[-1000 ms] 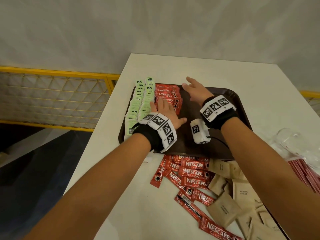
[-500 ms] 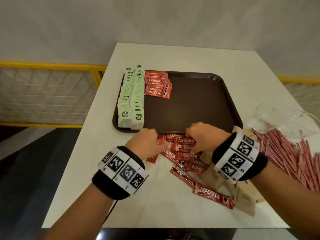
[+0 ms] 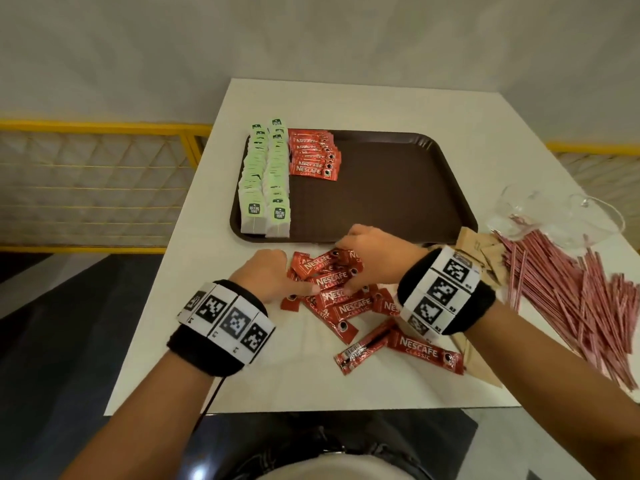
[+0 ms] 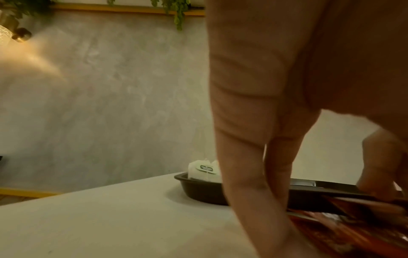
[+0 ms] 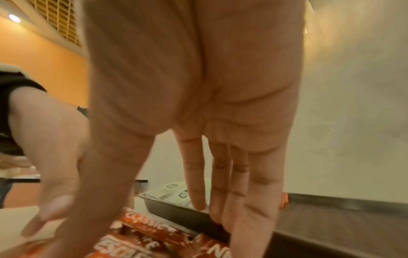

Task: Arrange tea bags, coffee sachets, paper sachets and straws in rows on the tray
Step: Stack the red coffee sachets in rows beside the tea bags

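The brown tray (image 3: 398,188) holds two rows of green tea bags (image 3: 266,181) along its left side and a short row of red coffee sachets (image 3: 313,157) beside them. A loose pile of red coffee sachets (image 3: 341,299) lies on the white table (image 3: 263,368) in front of the tray. Both hands are on this pile. My left hand (image 3: 273,273) touches its left edge, thumb on a sachet. My right hand (image 3: 367,252) reaches down onto the far side with straight fingers (image 5: 249,192) and spread thumb. Neither hand lifts a sachet.
Brown paper sachets (image 3: 479,245) lie to the right of the pile, partly under my right wrist. A heap of pink straws (image 3: 561,292) spreads over the table's right side. Clear glass cups (image 3: 557,216) lie behind the straws. A yellow railing (image 3: 104,126) runs left of the table.
One second ago both hands lay on the tray by the coffee row. They have pulled back to the loose sachet pile in front of it and now shuffle sachets there.
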A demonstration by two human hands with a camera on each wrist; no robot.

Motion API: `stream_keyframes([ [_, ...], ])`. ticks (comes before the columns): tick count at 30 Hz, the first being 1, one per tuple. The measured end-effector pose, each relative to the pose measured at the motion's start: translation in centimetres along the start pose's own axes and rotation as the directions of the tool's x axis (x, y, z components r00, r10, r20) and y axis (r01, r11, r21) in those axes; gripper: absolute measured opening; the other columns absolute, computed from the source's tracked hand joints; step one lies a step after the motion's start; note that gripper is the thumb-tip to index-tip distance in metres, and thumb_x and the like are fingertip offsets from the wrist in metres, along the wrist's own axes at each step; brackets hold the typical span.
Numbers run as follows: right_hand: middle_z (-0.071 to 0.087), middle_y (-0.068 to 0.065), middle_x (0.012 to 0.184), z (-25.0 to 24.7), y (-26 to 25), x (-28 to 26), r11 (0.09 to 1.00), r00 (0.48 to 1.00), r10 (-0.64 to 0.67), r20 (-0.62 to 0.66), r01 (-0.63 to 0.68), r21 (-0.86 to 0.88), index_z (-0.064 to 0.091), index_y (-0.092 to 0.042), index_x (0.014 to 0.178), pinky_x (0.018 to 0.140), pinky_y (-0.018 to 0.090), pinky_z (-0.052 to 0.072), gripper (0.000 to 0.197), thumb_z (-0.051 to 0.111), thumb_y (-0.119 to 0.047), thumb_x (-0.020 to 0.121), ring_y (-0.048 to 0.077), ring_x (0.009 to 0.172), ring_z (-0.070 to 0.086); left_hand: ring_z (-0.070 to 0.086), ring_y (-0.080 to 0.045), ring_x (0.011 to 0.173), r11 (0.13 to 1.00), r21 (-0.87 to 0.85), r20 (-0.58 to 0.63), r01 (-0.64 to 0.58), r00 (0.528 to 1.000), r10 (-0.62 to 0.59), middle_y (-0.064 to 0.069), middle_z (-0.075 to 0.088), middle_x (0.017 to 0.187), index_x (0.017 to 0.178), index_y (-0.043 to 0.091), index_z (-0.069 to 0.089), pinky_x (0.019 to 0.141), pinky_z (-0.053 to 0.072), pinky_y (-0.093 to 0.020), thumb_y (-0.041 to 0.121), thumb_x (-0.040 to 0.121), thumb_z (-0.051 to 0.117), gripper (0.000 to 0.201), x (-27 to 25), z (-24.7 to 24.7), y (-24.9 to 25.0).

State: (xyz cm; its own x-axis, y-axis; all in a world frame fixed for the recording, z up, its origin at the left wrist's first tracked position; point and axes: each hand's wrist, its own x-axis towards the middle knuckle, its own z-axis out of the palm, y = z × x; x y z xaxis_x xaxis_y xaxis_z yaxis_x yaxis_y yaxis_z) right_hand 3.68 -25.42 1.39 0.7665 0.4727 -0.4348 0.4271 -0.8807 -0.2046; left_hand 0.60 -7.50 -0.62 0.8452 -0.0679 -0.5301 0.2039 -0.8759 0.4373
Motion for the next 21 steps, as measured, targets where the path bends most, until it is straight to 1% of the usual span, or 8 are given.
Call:
stream_keyframes([
  [2,0.035,0.001,0.133,0.1,-0.1,0.0,0.999,0.997,0.032,0.077,-0.029,-0.039,0.029,-0.019,0.145,0.102,0.039,0.038,0.096,0.079,-0.046,0.067,0.021,0.123,0.034,0.056,-0.015,0.087,1.000,-0.006,-0.004,-0.008,1.000,0.008,0.000,0.052,0.098,0.124,0.005,0.050,0.075,0.051,-0.029,0.050,0.071,0.075,0.074,0.0,-0.2,-0.1],
  [4,0.032,0.001,0.135,0.6,-0.8,0.1,0.996,0.989,0.015,0.144,-0.003,-0.087,0.024,-0.021,0.147,0.105,0.041,0.036,0.101,0.080,-0.046,0.065,0.020,0.125,0.031,0.055,-0.012,0.086,0.999,-0.020,0.005,-0.043,0.999,0.043,0.004,0.055,0.097,0.123,0.009,0.050,0.070,0.048,-0.024,0.048,0.068,0.078,0.072,0.0,-0.3,0.1],
  [7,0.031,-0.002,0.137,1.0,-1.4,-0.2,0.996,0.988,-0.084,0.129,0.084,0.003,0.029,-0.023,0.144,0.106,0.035,0.034,0.091,0.079,-0.038,0.070,0.018,0.125,0.032,0.057,-0.016,0.099,0.995,-0.004,0.028,-0.100,0.995,0.101,-0.002,0.061,0.110,0.108,0.018,0.056,0.090,0.049,-0.034,0.052,0.062,0.081,0.063,0.2,-0.3,0.3],
  [9,0.032,-0.005,0.136,0.0,-0.9,-1.4,0.994,0.996,-0.075,0.057,0.070,0.085,0.031,-0.026,0.142,0.105,0.033,0.033,0.088,0.079,-0.038,0.070,0.014,0.125,0.031,0.055,-0.017,0.106,0.989,-0.037,0.058,-0.142,0.988,0.144,0.000,0.063,0.110,0.106,0.025,0.059,0.097,0.046,-0.038,0.051,0.059,0.083,0.058,0.1,-0.3,0.5],
  [11,0.034,-0.007,0.131,-1.0,0.0,-3.4,0.996,1.000,-0.030,-0.005,0.031,0.081,0.034,-0.031,0.138,0.103,0.033,0.033,0.084,0.079,-0.042,0.069,0.012,0.120,0.029,0.050,-0.016,0.111,0.988,-0.009,0.075,-0.152,0.985,0.152,0.003,0.060,0.115,0.116,0.029,0.055,0.100,0.043,-0.038,0.061,0.049,0.082,0.079,0.2,-0.3,0.7],
  [13,0.038,-0.010,0.120,-0.9,0.6,-5.4,0.999,1.000,0.025,0.014,-0.025,0.024,0.037,-0.036,0.131,0.096,0.031,0.036,0.076,0.078,-0.046,0.068,0.010,0.111,0.032,0.046,-0.019,0.117,0.988,0.074,0.093,-0.134,0.988,0.126,-0.002,0.051,0.123,0.126,0.028,0.046,0.102,0.041,-0.041,0.071,0.040,0.079,0.102,0.4,-0.1,0.9],
  [17,0.049,-0.005,0.110,2.7,0.6,-7.6,0.990,0.983,0.097,0.158,-0.079,-0.119,0.040,-0.030,0.127,0.079,0.025,0.043,0.061,0.073,-0.035,0.076,0.012,0.096,0.046,0.028,-0.027,0.133,0.960,0.256,0.148,-0.109,0.986,0.072,-0.009,0.024,0.145,0.149,0.026,0.009,0.107,0.036,-0.048,0.064,0.047,0.082,0.131,0.2,0.6,1.5],
  [21,0.058,0.003,0.115,4.8,0.8,-7.6,0.993,0.991,0.052,0.120,-0.039,-0.113,0.043,-0.019,0.124,0.085,0.027,0.047,0.040,0.061,-0.026,0.088,0.018,0.102,0.055,0.013,-0.031,0.140,0.893,0.431,0.183,-0.130,0.982,0.055,-0.010,0.006,0.152,0.148,0.027,-0.015,0.110,0.029,-0.052,0.057,0.052,0.084,0.141,-0.6,1.7,2.3],
])
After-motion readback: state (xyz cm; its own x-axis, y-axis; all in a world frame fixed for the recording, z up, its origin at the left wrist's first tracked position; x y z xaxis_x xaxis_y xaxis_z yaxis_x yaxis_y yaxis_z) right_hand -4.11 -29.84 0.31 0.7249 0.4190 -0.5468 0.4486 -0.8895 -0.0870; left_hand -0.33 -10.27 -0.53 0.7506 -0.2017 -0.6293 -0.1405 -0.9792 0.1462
